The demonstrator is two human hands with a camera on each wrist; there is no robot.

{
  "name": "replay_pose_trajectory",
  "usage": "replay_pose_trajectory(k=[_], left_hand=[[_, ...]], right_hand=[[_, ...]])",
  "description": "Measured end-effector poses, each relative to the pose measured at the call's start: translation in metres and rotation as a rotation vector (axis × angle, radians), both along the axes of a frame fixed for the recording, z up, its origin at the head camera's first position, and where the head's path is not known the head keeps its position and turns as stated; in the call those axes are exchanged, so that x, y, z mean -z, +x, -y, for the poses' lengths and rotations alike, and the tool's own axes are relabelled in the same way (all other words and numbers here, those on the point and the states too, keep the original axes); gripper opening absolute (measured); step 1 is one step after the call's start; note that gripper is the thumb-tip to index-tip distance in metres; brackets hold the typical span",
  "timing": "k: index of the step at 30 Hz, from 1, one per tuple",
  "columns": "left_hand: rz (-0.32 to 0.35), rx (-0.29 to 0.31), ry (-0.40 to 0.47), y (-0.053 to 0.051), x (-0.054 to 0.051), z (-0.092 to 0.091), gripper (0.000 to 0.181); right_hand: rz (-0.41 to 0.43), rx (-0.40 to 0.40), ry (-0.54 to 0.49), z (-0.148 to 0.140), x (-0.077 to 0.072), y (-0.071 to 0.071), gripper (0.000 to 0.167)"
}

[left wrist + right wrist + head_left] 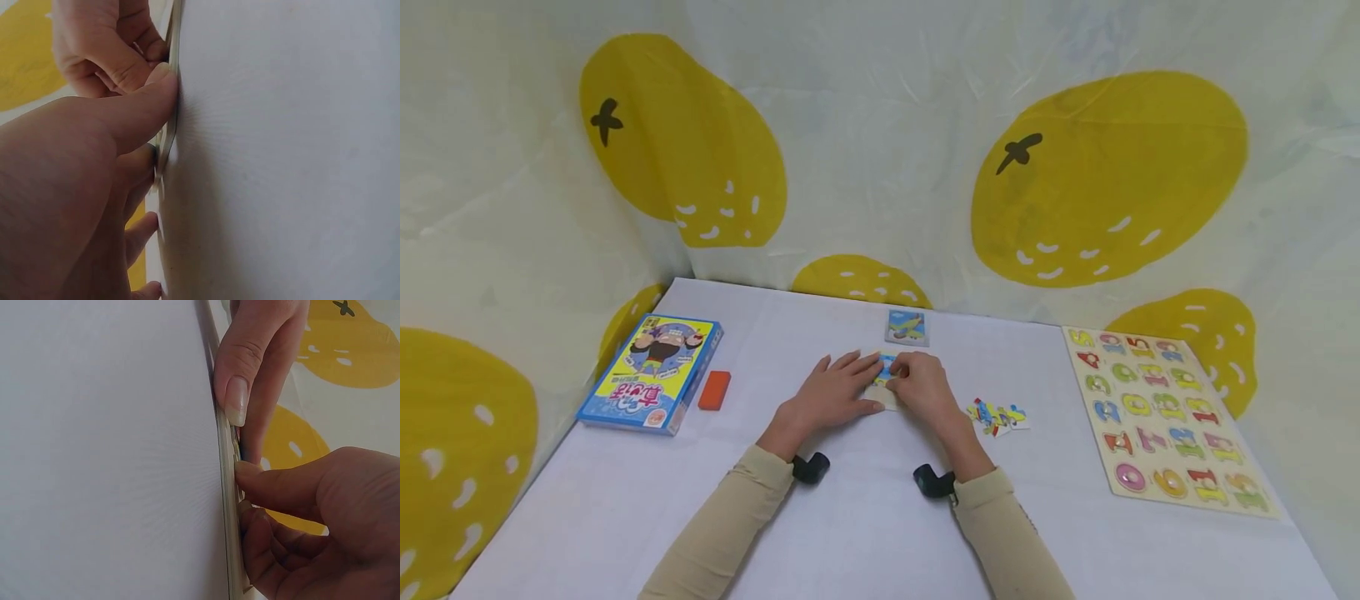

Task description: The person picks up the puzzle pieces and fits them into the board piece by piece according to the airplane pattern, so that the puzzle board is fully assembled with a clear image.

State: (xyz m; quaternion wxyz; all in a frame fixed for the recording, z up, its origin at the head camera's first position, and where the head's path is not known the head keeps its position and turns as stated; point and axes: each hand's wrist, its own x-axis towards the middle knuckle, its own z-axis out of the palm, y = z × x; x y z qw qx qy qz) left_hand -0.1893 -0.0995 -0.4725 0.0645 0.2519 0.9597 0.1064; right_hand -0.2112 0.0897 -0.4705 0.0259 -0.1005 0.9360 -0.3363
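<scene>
A small jigsaw board [880,395] with a beige frame and blue and yellow pieces lies mid-table, partly covered by both hands. My left hand [835,393] rests on its left side, fingers spread and thumb along the near edge. In the left wrist view the thumb presses the board's rim [167,137]. My right hand [923,390] is over the board's right part, thumb and curled forefinger pinching a puzzle piece mostly hidden by the fingers. Loose jigsaw pieces [996,417] lie in a pile to the right. A picture tile with a yellow airplane [907,327] lies just beyond the board.
A blue and yellow game box [655,371] lies at the left, beside a red block [714,390]. At the right is a wooden number puzzle [1165,417]. A curtain with yellow fruit [1108,179] hangs behind the white table [865,517].
</scene>
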Motion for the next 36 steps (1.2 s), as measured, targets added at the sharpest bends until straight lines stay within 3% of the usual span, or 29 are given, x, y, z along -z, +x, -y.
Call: replay_pose_trajectory(k=[14,20,22,26,36], left_hand=[[0.012,0.025,0.026,0.004,-0.001,-0.002,0.068],[-0.009,0.040,0.036,0.007,-0.004,-0.004,0.063],[-0.008,0.035,0.034,0.007,-0.004,-0.004,0.063],[-0.007,0.008,0.007,0.008,-0.003,-0.002,0.062],[-0.009,-0.011,0.000,0.008,-0.003,-0.001,0.063]], right_hand=[[-0.035,0.078,-0.015,-0.002,0.004,0.002,0.013],[-0.028,0.003,-0.041,-0.013,0.004,0.000,0.009],[-0.005,-0.042,-0.073,-0.020,0.002,0.000,0.006],[0.063,-0.083,-0.100,-0.040,-0.007,0.001,0.014],[0.156,-0.082,-0.006,-0.108,-0.029,0.004,0.022]])
